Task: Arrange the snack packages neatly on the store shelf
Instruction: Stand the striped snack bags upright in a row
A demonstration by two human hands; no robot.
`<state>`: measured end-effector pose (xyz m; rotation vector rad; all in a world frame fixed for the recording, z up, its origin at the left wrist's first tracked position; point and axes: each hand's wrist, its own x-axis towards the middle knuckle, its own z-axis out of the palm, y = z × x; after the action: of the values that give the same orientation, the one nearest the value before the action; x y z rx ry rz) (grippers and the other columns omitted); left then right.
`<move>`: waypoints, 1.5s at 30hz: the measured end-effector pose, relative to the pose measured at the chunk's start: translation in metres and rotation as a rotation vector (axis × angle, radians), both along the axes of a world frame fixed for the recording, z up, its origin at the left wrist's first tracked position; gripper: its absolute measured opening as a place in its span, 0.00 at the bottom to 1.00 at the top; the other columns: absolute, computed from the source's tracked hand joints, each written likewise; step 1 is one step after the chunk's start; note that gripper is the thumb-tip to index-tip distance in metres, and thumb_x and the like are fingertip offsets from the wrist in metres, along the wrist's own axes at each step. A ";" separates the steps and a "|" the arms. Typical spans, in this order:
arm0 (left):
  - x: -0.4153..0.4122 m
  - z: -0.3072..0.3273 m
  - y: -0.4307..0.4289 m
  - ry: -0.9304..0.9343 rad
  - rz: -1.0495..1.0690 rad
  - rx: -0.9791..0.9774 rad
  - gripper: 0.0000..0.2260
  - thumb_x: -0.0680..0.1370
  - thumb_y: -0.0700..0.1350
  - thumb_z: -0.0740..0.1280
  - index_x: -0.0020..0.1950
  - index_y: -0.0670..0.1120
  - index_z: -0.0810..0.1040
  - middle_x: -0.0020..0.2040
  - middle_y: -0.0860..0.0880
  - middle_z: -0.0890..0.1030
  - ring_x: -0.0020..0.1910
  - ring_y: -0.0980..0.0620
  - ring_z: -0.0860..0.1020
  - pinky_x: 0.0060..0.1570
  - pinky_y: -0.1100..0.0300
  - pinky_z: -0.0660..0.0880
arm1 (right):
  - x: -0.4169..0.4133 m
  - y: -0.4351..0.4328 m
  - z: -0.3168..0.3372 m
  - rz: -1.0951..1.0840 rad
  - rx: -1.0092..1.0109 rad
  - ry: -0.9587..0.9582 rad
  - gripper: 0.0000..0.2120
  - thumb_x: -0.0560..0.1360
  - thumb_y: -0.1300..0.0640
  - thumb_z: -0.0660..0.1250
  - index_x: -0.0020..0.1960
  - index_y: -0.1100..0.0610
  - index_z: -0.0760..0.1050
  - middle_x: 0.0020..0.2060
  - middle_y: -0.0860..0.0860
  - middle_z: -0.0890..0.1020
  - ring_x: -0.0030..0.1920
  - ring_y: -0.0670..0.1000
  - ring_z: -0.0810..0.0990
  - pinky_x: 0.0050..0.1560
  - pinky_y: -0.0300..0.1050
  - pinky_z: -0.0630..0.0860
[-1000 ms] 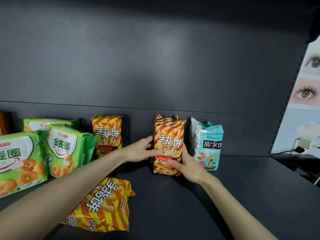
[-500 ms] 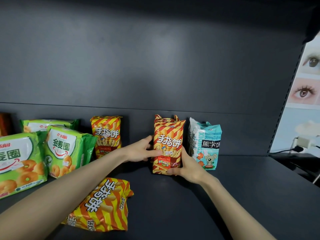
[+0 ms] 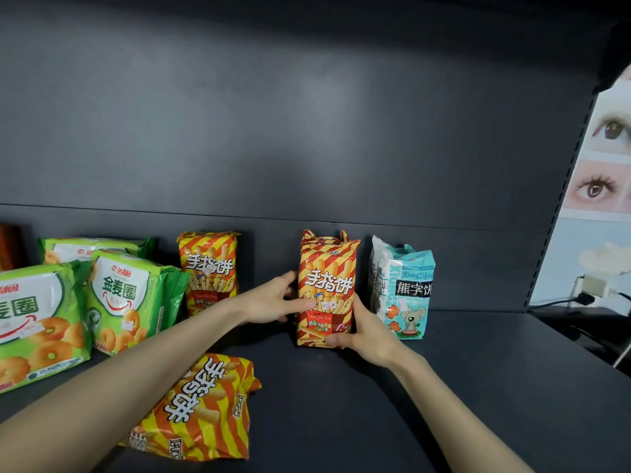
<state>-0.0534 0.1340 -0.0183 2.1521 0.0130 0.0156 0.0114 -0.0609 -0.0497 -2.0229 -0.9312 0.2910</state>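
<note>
Hands clasp the striped pack [image 3: 326,288] upright: left hand [image 3: 273,302] on its left edge, right hand [image 3: 365,332] cupping the lower right corner. Just right of that hand stands the blue pack [image 3: 403,288]. Best to square the base flat on the shelf [image 3: 478,387] before letting go, front facing out.

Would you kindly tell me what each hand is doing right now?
Left hand: closed on the upright striped snack bag, gripping its left side.
Right hand: closed on the same bag, at its lower right.
</note>
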 end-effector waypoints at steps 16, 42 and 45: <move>0.008 0.011 -0.026 0.087 -0.068 0.165 0.30 0.78 0.54 0.63 0.74 0.49 0.52 0.71 0.47 0.70 0.60 0.47 0.77 0.62 0.49 0.74 | 0.010 -0.016 0.013 -0.191 -0.160 -0.146 0.31 0.66 0.57 0.77 0.66 0.54 0.68 0.61 0.48 0.76 0.62 0.50 0.74 0.62 0.42 0.69; -0.024 0.035 -0.047 -0.251 0.289 0.800 0.13 0.78 0.54 0.64 0.52 0.45 0.77 0.50 0.48 0.81 0.46 0.52 0.78 0.44 0.57 0.76 | -0.022 -0.033 0.051 -0.257 -0.510 -0.469 0.14 0.73 0.49 0.69 0.52 0.58 0.74 0.50 0.53 0.79 0.49 0.54 0.78 0.45 0.46 0.73; -0.038 0.048 -0.051 -0.262 0.231 0.836 0.13 0.77 0.53 0.65 0.56 0.46 0.77 0.53 0.47 0.81 0.50 0.51 0.79 0.49 0.55 0.77 | -0.030 -0.041 0.064 -0.165 -0.539 -0.477 0.17 0.72 0.49 0.70 0.54 0.60 0.74 0.49 0.53 0.78 0.49 0.54 0.76 0.48 0.47 0.73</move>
<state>-0.0909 0.0827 0.0294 2.9512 0.1208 0.5184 -0.0182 -0.1018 0.0147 -2.7259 -1.0366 -0.0487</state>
